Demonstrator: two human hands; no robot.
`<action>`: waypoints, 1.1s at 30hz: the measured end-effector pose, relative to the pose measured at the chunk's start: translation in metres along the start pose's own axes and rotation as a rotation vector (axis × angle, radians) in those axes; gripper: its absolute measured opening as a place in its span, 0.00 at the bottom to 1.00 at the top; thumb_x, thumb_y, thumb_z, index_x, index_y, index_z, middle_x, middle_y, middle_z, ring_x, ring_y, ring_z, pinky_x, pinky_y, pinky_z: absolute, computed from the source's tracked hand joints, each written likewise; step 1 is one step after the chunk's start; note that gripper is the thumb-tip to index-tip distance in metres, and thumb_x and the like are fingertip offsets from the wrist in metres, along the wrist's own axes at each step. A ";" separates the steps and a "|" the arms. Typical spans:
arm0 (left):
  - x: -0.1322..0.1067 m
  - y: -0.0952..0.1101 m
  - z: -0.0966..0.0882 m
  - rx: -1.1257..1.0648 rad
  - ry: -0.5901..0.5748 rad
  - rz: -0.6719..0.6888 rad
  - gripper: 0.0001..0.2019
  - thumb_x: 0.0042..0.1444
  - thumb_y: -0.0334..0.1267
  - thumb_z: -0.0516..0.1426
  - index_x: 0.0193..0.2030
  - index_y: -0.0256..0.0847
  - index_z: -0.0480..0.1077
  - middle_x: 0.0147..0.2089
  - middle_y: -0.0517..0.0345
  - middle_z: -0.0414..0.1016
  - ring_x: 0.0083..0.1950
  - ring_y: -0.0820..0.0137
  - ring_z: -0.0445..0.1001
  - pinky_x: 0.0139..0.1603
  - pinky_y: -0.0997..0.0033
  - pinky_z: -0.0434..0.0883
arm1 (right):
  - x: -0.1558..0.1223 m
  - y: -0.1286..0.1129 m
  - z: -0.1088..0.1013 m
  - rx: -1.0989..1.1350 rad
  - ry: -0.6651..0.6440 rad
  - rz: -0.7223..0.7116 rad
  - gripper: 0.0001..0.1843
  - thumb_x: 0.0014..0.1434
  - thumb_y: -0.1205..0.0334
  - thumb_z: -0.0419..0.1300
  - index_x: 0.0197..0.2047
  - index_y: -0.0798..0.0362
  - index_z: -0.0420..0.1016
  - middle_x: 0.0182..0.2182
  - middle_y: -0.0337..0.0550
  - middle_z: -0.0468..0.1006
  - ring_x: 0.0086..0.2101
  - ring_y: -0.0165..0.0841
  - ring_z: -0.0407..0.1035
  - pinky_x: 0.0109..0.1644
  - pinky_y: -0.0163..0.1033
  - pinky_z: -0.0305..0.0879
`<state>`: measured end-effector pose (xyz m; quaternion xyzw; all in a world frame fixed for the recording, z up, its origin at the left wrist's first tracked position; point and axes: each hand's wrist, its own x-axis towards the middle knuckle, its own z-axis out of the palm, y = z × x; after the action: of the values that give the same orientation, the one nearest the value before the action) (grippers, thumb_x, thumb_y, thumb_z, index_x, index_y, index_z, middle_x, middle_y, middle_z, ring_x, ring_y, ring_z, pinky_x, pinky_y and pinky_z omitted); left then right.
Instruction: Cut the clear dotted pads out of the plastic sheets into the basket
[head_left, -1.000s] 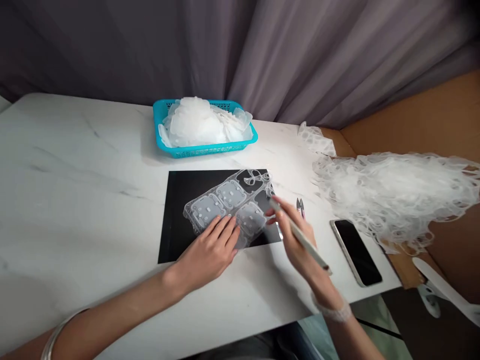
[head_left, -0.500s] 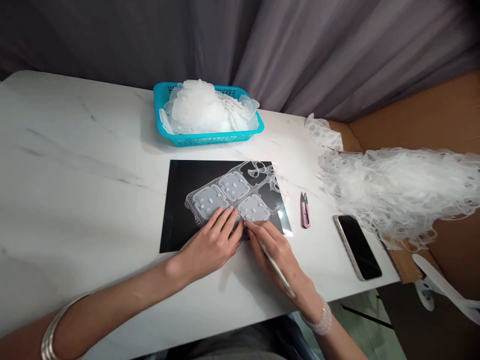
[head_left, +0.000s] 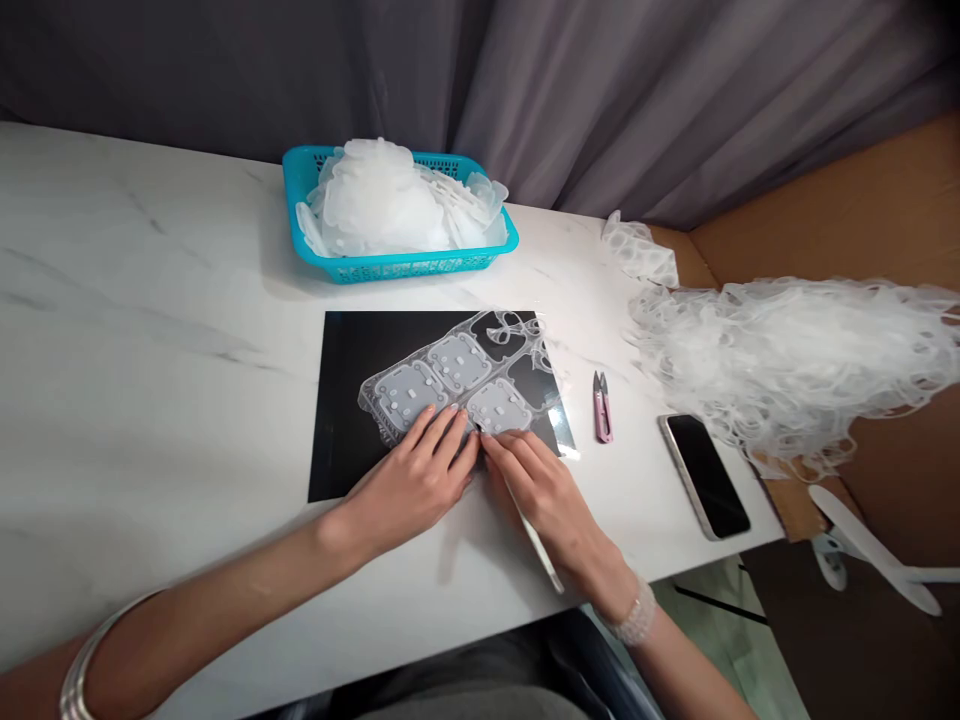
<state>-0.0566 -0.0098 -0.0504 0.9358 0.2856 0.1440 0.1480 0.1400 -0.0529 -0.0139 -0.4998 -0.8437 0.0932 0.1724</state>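
Note:
A clear molded plastic sheet (head_left: pixel 487 366) with rounded grey-white panels lies slanted on a black mat (head_left: pixel 341 400). Over its lower edge my left hand (head_left: pixel 427 470) rests flat, fingers apart and pressing the sheet. My right hand (head_left: pixel 536 485) is closed around a slim pale pen-shaped tool (head_left: pixel 538 548). Its tip meets the sheet beside my left fingertips, though the exact point of contact is too small to make out. The sheet's right part has open cut-outs with thin curled strips. My hands cover its lower portion.
Pink thread snips (head_left: pixel 603 408) and a phone (head_left: pixel 705 478) lie to the right. A blue basket (head_left: pixel 420 262) full of translucent pieces stands behind the mat. Beyond the table's right edge, a cardboard box (head_left: pixel 832 210) holds a heap of plastic scraps (head_left: pixel 787 360).
The whole view has shifted slightly, so things appear farther left and up. My right hand has shifted a little with the tool, whose shaft stands at a slightly different angle. My left hand keeps its place on the sheet.

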 end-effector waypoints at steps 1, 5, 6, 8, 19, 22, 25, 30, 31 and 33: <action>0.000 0.000 0.000 0.030 -0.005 0.014 0.22 0.70 0.36 0.47 0.64 0.23 0.64 0.68 0.25 0.60 0.72 0.42 0.56 0.71 0.39 0.54 | 0.004 0.002 0.003 -0.014 0.019 0.009 0.17 0.70 0.70 0.48 0.58 0.58 0.70 0.45 0.56 0.78 0.46 0.42 0.72 0.50 0.50 0.74; -0.002 -0.001 0.002 0.049 0.008 0.025 0.21 0.69 0.36 0.48 0.63 0.23 0.65 0.68 0.24 0.60 0.72 0.42 0.57 0.71 0.39 0.55 | 0.012 0.006 0.011 -0.022 0.017 0.026 0.19 0.70 0.70 0.48 0.59 0.58 0.71 0.57 0.61 0.74 0.55 0.47 0.68 0.55 0.56 0.72; -0.003 -0.001 0.002 0.038 0.018 0.016 0.21 0.69 0.36 0.48 0.64 0.25 0.65 0.68 0.25 0.60 0.72 0.42 0.57 0.71 0.39 0.55 | 0.012 0.006 0.011 0.014 0.000 0.024 0.19 0.71 0.69 0.48 0.60 0.57 0.71 0.58 0.61 0.73 0.57 0.47 0.67 0.56 0.58 0.71; -0.004 -0.002 0.003 0.018 0.033 0.003 0.22 0.69 0.37 0.50 0.65 0.28 0.65 0.69 0.28 0.60 0.72 0.43 0.57 0.71 0.39 0.55 | 0.008 0.007 0.010 0.171 0.012 0.062 0.19 0.71 0.68 0.48 0.60 0.55 0.72 0.58 0.58 0.74 0.59 0.46 0.67 0.58 0.58 0.70; 0.001 0.001 -0.012 0.164 0.001 0.020 0.22 0.69 0.38 0.50 0.65 0.30 0.67 0.66 0.32 0.67 0.67 0.47 0.66 0.68 0.44 0.62 | -0.044 0.122 -0.045 1.195 0.902 0.855 0.14 0.54 0.63 0.71 0.45 0.53 0.82 0.36 0.43 0.84 0.40 0.33 0.80 0.53 0.41 0.76; 0.019 0.005 -0.028 -0.047 0.036 -0.079 0.21 0.68 0.41 0.49 0.59 0.31 0.73 0.59 0.36 0.75 0.63 0.48 0.71 0.66 0.42 0.63 | -0.039 0.098 -0.047 1.200 0.915 0.765 0.10 0.59 0.61 0.68 0.46 0.49 0.81 0.40 0.42 0.85 0.43 0.34 0.80 0.54 0.42 0.75; 0.046 0.010 -0.046 -0.554 0.054 -0.318 0.22 0.68 0.48 0.48 0.51 0.36 0.77 0.52 0.44 0.80 0.58 0.52 0.74 0.61 0.48 0.68 | -0.024 0.045 -0.042 0.981 0.792 0.583 0.10 0.67 0.63 0.60 0.48 0.43 0.81 0.46 0.40 0.84 0.48 0.34 0.78 0.56 0.42 0.74; 0.074 0.011 -0.048 -1.501 -0.123 -0.797 0.27 0.60 0.57 0.55 0.47 0.33 0.77 0.41 0.45 0.82 0.42 0.59 0.80 0.40 0.66 0.74 | -0.018 -0.004 -0.047 0.692 0.229 0.004 0.21 0.70 0.48 0.52 0.58 0.46 0.77 0.56 0.47 0.78 0.58 0.40 0.71 0.63 0.48 0.68; 0.074 0.011 -0.045 -1.525 -0.127 -0.812 0.24 0.58 0.54 0.59 0.48 0.33 0.77 0.41 0.46 0.82 0.42 0.61 0.79 0.40 0.68 0.73 | -0.020 -0.003 -0.047 0.685 0.224 0.016 0.28 0.70 0.41 0.46 0.58 0.48 0.77 0.54 0.49 0.79 0.56 0.41 0.73 0.60 0.48 0.70; 0.071 0.010 -0.040 -1.454 -0.100 -0.789 0.18 0.53 0.45 0.64 0.47 0.33 0.77 0.43 0.48 0.82 0.43 0.63 0.79 0.42 0.72 0.71 | -0.025 0.007 -0.043 0.714 0.324 0.189 0.39 0.68 0.34 0.36 0.56 0.48 0.78 0.47 0.49 0.83 0.48 0.40 0.78 0.54 0.48 0.73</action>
<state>-0.0095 0.0304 0.0029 0.4429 0.4217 0.1887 0.7684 0.1734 -0.0716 0.0188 -0.4921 -0.6704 0.3162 0.4566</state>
